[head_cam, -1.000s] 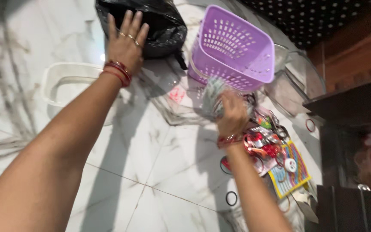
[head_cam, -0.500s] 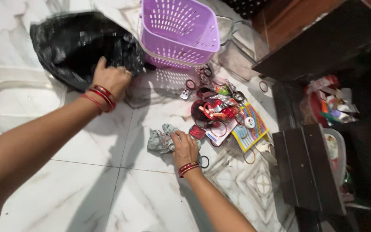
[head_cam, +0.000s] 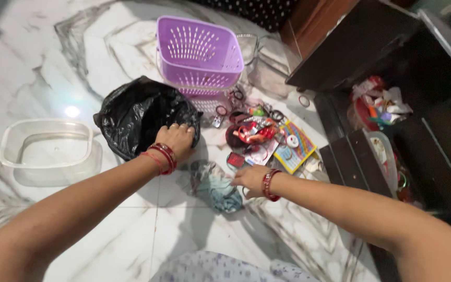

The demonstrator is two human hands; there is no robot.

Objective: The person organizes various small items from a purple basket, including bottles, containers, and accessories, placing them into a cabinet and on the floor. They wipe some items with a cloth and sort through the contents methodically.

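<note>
The marble floor (head_cam: 79, 57) carries everything here, and its open room lies toward the far left corner and along the near edge, where pale veined tiles run between the two forearms; the right side is closed off by a dark wooden cabinet (head_cam: 392, 47) and a low dark drawer front (head_cam: 348, 162), and the far edge by a purple slotted basket (head_cam: 199, 52) standing upright. Near the left edge sits a clear plastic tub (head_cam: 48, 149), well apart from the rest. The left hand (head_cam: 176, 140) rests palm-down on the rim of a black plastic bag (head_cam: 137, 117), fingers curled onto the crumpled film in a loose grasp; the bag lies just in front of the basket, its mouth gaping toward the camera. The right hand (head_cam: 249, 178) lies flat and relaxed, fingers spread and touching the edge of a crumpled grey-green cloth (head_cam: 215, 185) — a soft, wrinkled bundle on the floor between the two hands, below the bag. Just beyond the right hand a heap of small trinkets (head_cam: 257, 133) spreads toward the cabinet, with a colourful striped card (head_cam: 296, 149) at its right side. Against half a second ago, the view has swung so the bag sits nearer the middle, the left hand has slid to the bag's near rim, and the right hand has shifted to the cloth's right edge.
</note>
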